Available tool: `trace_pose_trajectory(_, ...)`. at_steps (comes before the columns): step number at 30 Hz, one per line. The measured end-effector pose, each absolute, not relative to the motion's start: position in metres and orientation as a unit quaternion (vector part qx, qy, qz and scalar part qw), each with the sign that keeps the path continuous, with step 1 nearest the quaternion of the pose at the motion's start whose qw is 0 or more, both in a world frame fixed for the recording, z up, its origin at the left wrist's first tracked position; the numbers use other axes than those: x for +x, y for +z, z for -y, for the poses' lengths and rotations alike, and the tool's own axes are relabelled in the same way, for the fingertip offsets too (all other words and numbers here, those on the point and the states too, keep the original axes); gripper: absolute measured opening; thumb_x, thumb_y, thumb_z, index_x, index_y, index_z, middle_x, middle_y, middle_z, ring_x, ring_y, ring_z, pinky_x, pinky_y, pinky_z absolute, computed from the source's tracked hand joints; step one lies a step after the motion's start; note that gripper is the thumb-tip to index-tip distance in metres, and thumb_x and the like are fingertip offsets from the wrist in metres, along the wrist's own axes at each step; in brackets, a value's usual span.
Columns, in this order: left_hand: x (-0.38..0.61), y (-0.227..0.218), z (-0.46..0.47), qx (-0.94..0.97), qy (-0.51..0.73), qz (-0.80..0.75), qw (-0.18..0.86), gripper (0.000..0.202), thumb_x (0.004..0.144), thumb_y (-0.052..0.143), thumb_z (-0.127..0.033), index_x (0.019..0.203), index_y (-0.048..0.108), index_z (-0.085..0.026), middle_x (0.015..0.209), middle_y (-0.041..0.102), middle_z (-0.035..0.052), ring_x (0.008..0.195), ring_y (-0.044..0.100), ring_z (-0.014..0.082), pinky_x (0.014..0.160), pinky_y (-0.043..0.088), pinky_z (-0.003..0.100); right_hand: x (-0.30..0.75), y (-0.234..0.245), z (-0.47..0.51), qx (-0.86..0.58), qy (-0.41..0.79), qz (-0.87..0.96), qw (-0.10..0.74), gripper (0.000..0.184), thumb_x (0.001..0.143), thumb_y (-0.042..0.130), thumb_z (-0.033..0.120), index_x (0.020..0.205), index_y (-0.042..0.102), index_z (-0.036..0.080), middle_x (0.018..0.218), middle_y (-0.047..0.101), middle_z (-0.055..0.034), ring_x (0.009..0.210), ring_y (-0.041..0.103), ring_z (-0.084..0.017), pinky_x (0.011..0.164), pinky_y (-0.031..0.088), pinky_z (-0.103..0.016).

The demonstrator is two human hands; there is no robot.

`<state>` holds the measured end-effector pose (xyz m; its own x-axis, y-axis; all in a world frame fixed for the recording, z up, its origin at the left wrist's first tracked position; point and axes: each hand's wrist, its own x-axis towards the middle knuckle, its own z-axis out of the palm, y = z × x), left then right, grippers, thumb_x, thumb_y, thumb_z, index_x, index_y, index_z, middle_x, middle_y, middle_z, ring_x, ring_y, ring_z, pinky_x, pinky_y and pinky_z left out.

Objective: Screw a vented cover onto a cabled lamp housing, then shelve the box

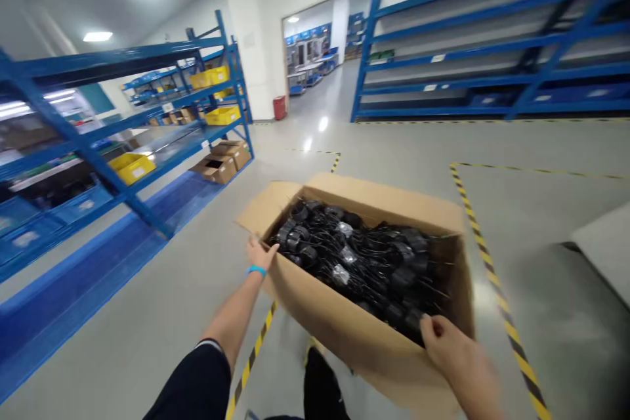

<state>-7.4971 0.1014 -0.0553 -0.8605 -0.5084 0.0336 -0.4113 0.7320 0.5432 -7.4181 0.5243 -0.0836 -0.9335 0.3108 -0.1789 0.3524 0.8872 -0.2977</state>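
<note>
I carry an open cardboard box (315, 302) in front of me, tilted, its flaps up. It is full of several black round parts with thin wires (364, 256), some in small clear bags. My left hand (260, 254) grips the box's left corner at the rim, with a blue band on the wrist. My right hand (450, 348) grips the near right rim, fingers curled over the edge. My dark trouser leg (322, 384) shows below the box.
Blue shelving (123, 144) on the left holds yellow bins (132, 167) and cardboard boxes (221, 161). More blue racks (492, 52) stand at the right. Yellow-black floor tape (492, 275) runs beside me. A doorway (319, 52) opens ahead, a red bin (279, 107) beside it.
</note>
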Motion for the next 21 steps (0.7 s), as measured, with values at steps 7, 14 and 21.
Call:
trace_pose_trajectory(7,-7.711,-0.014,-0.092,0.159,-0.336,0.928,0.006,0.066,0.085,0.057,-0.066,0.106,0.07,-0.006,0.094,0.076,0.0212,0.106,0.07,0.0397,0.09,0.056,0.047,-7.635,-0.079,-0.502,0.198,-0.185,-0.962,0.03,0.035,0.102,0.052,0.046,0.099,0.063,0.014,0.092,0.063,-0.0038,0.084,0.06,-0.012,0.084,0.054,-0.03)
trace_pose_trajectory(14,-7.939,-0.039,-0.047,0.202,-0.332,0.921,-0.028,0.05,0.092,0.058,-0.058,0.099,0.069,-0.01,0.095,0.075,0.0132,0.098,0.072,0.0294,0.092,0.056,0.044,-7.851,-0.08,-0.475,0.179,-0.165,-0.968,0.055,0.034,0.103,0.049,0.044,0.098,0.064,0.013,0.088,0.063,-0.0035,0.076,0.058,-0.011,0.079,0.052,-0.03)
trace_pose_trajectory(21,-8.18,-0.079,-0.009,0.306,-0.343,0.888,-0.026,0.043,0.095,0.062,-0.045,0.126,0.06,-0.015,0.126,0.064,0.0116,0.114,0.063,0.0248,0.1,0.053,0.049,-8.111,-0.097,-0.489,0.028,-0.206,-0.978,0.003,0.029,0.082,0.048,0.046,0.081,0.074,0.034,0.088,0.067,-0.0119,0.066,0.061,-0.023,0.061,0.047,-0.037)
